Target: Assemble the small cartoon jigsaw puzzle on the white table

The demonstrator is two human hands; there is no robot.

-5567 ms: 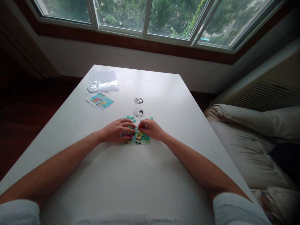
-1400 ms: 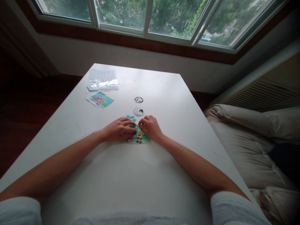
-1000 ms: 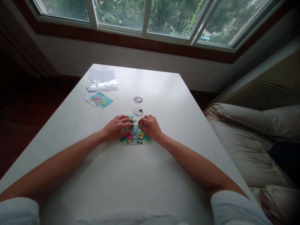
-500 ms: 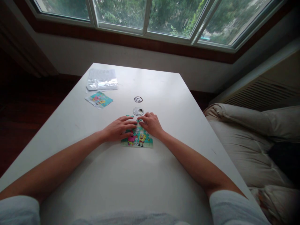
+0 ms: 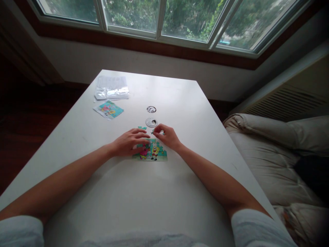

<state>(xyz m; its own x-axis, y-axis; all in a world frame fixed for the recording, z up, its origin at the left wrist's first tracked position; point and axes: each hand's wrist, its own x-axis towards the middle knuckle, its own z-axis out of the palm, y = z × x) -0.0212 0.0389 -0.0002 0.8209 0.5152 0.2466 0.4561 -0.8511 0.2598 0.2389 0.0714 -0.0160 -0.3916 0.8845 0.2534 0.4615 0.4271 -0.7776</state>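
A partly joined jigsaw puzzle [image 5: 155,152] with cartoon figures on a teal background lies flat before me. My left hand [image 5: 127,142] rests over its left side, fingers stretched out and apart, covering part of the picture. Just beyond the upper edge, my right hand [image 5: 167,136] pinches a small teal puzzle piece [image 5: 152,131] between thumb and fingertips. More loose teal pieces [image 5: 142,127] lie beyond my left fingertips, and some teal shows beneath my right fingers. What lies under the left palm is hidden.
The white table [image 5: 138,199] has two round disc-like things [image 5: 151,122] past the puzzle. At the far left are a picture card [image 5: 109,109] with a similar cartoon and a clear plastic packet [image 5: 112,88]. A padded beige seat [image 5: 252,154] stands on the right.
My right hand has drawn back slightly up and right from the puzzle, its fingers now closed in a pinch on a piece. The left hand has barely moved.
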